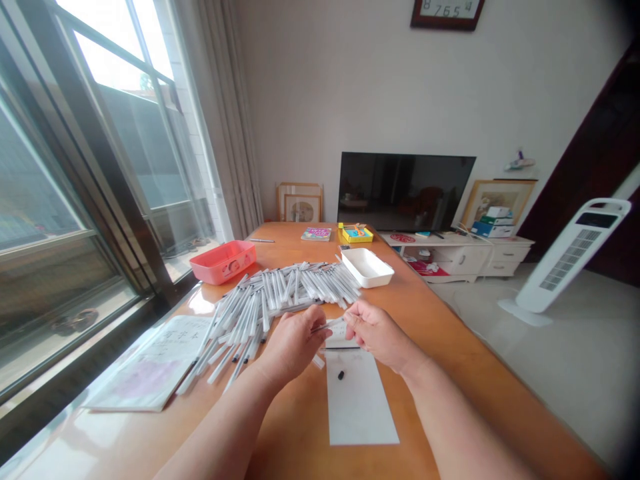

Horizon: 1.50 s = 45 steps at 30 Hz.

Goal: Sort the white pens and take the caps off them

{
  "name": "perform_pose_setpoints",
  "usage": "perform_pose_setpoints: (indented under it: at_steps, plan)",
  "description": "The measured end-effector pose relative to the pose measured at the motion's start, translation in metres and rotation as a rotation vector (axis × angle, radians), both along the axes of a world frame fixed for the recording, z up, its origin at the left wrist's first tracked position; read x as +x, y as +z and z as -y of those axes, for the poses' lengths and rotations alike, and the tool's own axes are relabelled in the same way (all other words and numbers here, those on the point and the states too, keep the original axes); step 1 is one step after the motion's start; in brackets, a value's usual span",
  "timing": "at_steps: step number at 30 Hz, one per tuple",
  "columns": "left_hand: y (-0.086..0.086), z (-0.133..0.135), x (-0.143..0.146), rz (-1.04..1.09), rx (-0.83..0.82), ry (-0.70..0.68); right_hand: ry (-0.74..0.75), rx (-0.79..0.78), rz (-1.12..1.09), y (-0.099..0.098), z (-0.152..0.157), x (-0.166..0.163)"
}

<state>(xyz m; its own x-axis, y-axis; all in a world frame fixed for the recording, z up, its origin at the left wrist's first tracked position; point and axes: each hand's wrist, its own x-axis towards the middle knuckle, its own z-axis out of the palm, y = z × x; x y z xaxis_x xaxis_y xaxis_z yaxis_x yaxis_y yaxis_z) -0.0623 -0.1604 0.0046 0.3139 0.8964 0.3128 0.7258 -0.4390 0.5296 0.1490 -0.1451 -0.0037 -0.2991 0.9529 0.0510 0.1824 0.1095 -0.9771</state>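
My left hand (299,339) is closed round a thin pen (329,325), much of which its fingers hide. My right hand (374,328) pinches at the other end of the pen, in front of my left hand's fingertips. Below the hands lies a white sheet of paper (360,413) with a small black pen cap (341,375) on it. Just beyond my hands spreads a large heap of pale, translucent pens (285,288), several with black ends. A small clear piece (319,361) rests beside the paper, near my left hand.
A pink basket (225,263) and a white tray (369,270) flank the heap. A booklet (145,373) lies at left. Farther back are a yellow box (357,233) and a colourful book (316,234). The table's right edge (475,340) runs beside my right arm; a white tower fan (570,257) stands beyond.
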Motion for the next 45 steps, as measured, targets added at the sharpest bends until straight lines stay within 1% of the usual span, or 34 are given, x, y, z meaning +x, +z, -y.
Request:
perform_pose_setpoints:
  at_steps: [3,6,9,12,15,19,21,25,27,30,32,34,37,39,45]
  plan:
    - [0.001,-0.001,-0.001,0.005,0.012,-0.058,0.012,-0.011,-0.022,0.002,0.001,0.000]
    - [0.000,0.000,-0.002,0.025,-0.064,-0.103,0.012,-0.006,-0.025,0.001,0.001,0.001]
    - [-0.002,0.000,-0.002,0.029,-0.121,-0.073,0.000,-0.013,-0.008,0.000,0.000,0.000]
    - [-0.002,-0.001,-0.001,0.024,-0.084,-0.015,-0.006,-0.023,-0.001,0.000,0.000,0.000]
    - [-0.002,-0.001,-0.002,0.023,-0.063,-0.050,0.009,-0.022,-0.008,0.002,0.001,0.001]
    - [-0.006,-0.001,-0.004,0.083,-0.210,-0.125,0.009,-0.034,-0.004,0.002,0.001,0.002]
    - [-0.008,-0.001,-0.004,0.110,-0.249,-0.115,-0.006,-0.042,-0.006,0.002,0.000,0.001]
    - [-0.010,-0.005,-0.004,0.101,-0.161,-0.028,-0.013,-0.050,-0.028,0.004,0.000,0.000]
    - [-0.009,-0.005,-0.005,0.090,-0.144,-0.051,0.002,-0.048,-0.042,0.004,0.000,0.001]
    - [-0.009,-0.004,-0.006,0.114,-0.214,-0.110,0.010,-0.046,-0.048,0.003,0.000,0.001]
    - [-0.010,-0.003,-0.005,0.125,-0.252,-0.124,0.000,-0.049,-0.047,0.001,-0.001,0.001]
    - [-0.010,-0.003,-0.005,0.119,-0.229,-0.090,-0.010,-0.054,-0.055,0.000,-0.002,0.001]
    - [-0.009,-0.005,-0.005,0.088,-0.146,-0.025,-0.007,-0.051,-0.070,0.000,-0.002,0.002]
    - [-0.009,-0.006,-0.006,0.071,-0.135,-0.035,0.003,-0.050,-0.073,-0.001,-0.003,0.002]
    - [-0.012,-0.005,-0.008,0.133,-0.282,-0.097,0.003,-0.057,-0.084,-0.003,-0.005,0.003]
